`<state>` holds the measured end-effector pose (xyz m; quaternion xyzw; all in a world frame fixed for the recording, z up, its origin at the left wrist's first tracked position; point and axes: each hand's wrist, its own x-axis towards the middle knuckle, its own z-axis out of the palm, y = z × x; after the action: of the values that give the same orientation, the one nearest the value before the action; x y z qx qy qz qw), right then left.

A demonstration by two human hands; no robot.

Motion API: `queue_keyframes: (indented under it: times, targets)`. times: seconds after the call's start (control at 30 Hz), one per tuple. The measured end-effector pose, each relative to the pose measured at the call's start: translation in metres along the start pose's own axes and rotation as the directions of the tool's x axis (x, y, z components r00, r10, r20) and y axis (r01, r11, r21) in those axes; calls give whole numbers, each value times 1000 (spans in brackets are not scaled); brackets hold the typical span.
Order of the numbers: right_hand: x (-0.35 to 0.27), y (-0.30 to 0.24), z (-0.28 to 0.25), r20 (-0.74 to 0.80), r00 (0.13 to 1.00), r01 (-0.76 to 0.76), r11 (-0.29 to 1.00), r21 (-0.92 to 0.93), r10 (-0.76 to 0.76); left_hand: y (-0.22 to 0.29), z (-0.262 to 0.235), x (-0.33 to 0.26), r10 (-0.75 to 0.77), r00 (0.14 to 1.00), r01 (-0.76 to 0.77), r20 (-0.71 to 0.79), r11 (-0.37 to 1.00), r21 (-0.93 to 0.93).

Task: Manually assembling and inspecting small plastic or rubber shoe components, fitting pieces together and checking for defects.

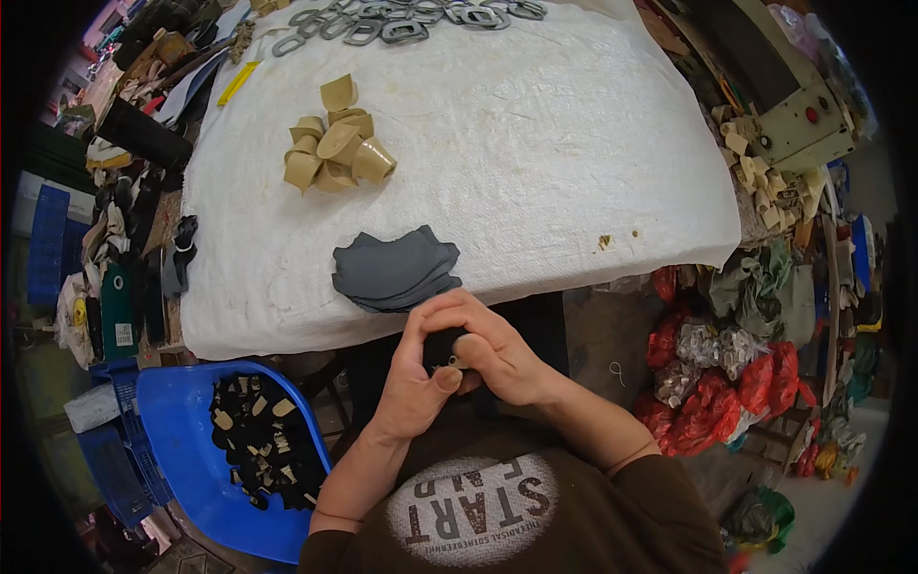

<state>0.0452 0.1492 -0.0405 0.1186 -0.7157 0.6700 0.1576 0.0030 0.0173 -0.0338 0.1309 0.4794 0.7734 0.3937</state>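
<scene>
In front of my body, just off the table's near edge, my left hand (409,394) and my right hand (504,362) meet. Their fingers curl closed around a small beige piece (457,364), mostly hidden, perhaps a shoe heel. Something dark shows between the hands; I cannot tell whether it is part of that piece. Just beyond my fingers, a fanned stack of dark grey cut leather-like pieces (394,268) lies at the table edge. Farther off to the left sits a pile of glossy beige shoe heels (339,142).
A white woven sheet (535,163) covers the table. Grey ring-shaped pieces (402,31) lie at its far edge, near a yellow strip (237,83). At lower left stands a blue basin (182,450) of dark, beige-marked pieces. Red bags (706,421) crowd the right side.
</scene>
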Motion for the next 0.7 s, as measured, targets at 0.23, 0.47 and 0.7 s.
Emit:
queue_keyframes:
  times: [0.23,0.47,0.7]
  targets:
    - [-13,-8,-8,-269,962,-105,968,-226,42,15,-12,2,-32,996,53,81,960,-274]
    - [-3,-23,7,-226,947,-299,881,-366,228,19,1,6,565,792,-398,233,189,897]
    - [-3,-19,-7,-97,959,-278,952,-126,267,13,-24,1,287,955,-289,78,837,465]
